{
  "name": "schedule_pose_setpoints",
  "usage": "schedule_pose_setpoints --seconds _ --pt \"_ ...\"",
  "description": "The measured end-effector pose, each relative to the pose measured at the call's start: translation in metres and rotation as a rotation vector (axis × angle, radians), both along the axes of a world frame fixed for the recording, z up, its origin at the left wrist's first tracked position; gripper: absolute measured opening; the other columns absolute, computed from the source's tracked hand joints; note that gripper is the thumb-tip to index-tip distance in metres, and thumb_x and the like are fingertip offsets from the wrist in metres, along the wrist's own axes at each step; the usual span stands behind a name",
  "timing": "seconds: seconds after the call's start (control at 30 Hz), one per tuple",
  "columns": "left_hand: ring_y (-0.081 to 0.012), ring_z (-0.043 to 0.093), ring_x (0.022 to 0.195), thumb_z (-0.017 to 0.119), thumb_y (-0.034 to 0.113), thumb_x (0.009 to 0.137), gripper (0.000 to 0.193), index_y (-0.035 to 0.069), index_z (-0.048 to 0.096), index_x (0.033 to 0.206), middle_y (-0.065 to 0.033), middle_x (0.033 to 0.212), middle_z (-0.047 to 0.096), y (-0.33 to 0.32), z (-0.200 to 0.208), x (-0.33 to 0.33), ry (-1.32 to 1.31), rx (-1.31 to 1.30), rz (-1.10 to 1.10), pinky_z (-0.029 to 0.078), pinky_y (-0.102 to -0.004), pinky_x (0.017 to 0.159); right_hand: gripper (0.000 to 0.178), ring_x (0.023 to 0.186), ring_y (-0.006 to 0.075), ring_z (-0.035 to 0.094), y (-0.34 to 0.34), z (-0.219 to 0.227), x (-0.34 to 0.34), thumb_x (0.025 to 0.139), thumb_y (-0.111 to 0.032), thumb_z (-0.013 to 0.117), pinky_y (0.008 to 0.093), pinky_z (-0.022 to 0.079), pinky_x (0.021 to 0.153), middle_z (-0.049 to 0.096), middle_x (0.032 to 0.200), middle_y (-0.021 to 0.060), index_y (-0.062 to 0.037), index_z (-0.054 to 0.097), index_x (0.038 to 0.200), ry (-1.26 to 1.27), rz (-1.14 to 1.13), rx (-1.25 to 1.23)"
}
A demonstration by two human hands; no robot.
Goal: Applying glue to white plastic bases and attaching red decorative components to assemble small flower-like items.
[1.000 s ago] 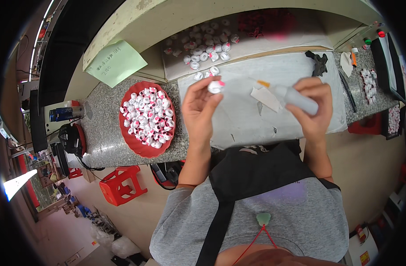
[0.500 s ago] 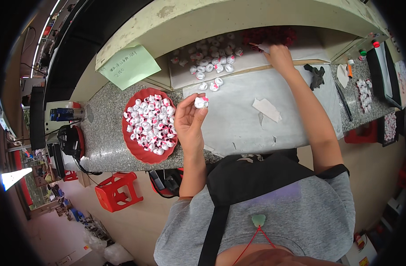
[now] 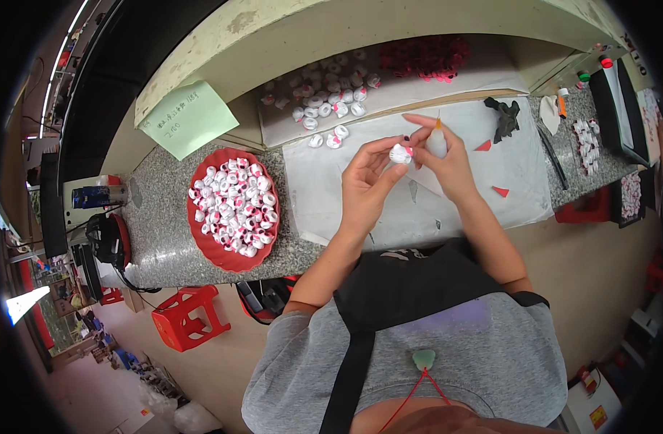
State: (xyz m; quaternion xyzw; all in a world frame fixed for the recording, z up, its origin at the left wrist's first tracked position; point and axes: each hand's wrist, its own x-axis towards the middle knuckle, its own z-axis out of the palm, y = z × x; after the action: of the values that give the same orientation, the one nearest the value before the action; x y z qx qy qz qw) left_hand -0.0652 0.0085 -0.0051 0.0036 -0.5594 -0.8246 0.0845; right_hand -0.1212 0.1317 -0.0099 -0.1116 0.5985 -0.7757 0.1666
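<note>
My left hand (image 3: 366, 182) pinches a small white figure piece (image 3: 400, 154) with pink on it, above the pale sheet (image 3: 331, 210). Close against it, my right hand (image 3: 453, 165) has a small translucent squeeze bottle (image 3: 437, 142) with an orange tip tucked in its fingers. The right thumb meets the pink side of the piece; whether a tiny part is pinched there is too small to tell. Two red scraps, an upper one (image 3: 483, 145) and a lower one (image 3: 500, 192), lie to the right of that hand.
At left stands a red scalloped dish (image 3: 234, 265) heaped with white-and-pink pieces. On the shelf behind are more white pieces (image 3: 324, 101) and a red pile (image 3: 425, 61). Black crumpled material (image 3: 503, 119) and an orange-capped tube (image 3: 562, 105) lie right. A green note (image 3: 189, 119) hangs at left.
My right hand has come back from the red pile to my left hand. The left hand has moved right with the white piece. Two red scraps now show on the sheet.
</note>
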Motion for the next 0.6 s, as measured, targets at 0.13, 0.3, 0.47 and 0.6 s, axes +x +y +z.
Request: schedule_pose_setpoints --seconds 0.13,0.3,0.47,0.6 --pt "-0.0156 0.047 0.096 0.053 -0.006 0.070 0.033 -0.002 0.043 0.102 -0.0119 0.101 0.049 0.005 0.000 0.007 -0.024 0.063 -0.087 0.038 -0.0246 0.081 0.014 0.061 0.0083 0.047 0.008 0.001 0.011 0.069 0.000 0.054 0.0201 0.040 0.054 0.051 0.073 0.0036 0.0012 0.054 0.084 -0.002 0.005 0.069" --pt "-0.0135 0.047 0.093 0.053 -0.005 0.071 0.033 -0.001 0.043 0.103 -0.0107 0.101 0.050 -0.003 -0.002 0.008 -0.008 -0.011 -0.012 0.039 -0.0233 0.078 0.012 0.061 0.0108 0.051 0.025 0.004 0.014 0.070 0.002 0.052 0.0225 0.042 0.057 0.053 0.072 0.0058 0.0030 0.053 0.081 0.011 -0.109 0.015" --pt "-0.0116 0.050 0.086 0.052 -0.007 0.071 0.034 -0.002 0.043 0.103 -0.0110 0.100 0.050 0.001 0.007 0.010 -0.016 0.026 0.003 0.040 -0.0214 0.074 0.009 0.061 0.0129 0.051 0.034 0.014 0.024 0.068 0.004 0.054 0.0252 0.042 0.058 0.053 0.071 0.0078 0.0017 0.051 0.077 0.068 -0.111 0.012" --pt "-0.0118 0.051 0.085 0.052 -0.008 0.070 0.035 -0.002 0.044 0.103 -0.0114 0.100 0.050 0.005 0.007 0.013 0.004 -0.036 -0.028 0.041 -0.0213 0.073 0.009 0.061 0.0151 0.051 0.032 0.022 0.030 0.066 0.005 0.055 0.0264 0.042 0.058 0.052 0.071 0.0091 0.0005 0.049 0.071 -0.070 -0.016 -0.183"
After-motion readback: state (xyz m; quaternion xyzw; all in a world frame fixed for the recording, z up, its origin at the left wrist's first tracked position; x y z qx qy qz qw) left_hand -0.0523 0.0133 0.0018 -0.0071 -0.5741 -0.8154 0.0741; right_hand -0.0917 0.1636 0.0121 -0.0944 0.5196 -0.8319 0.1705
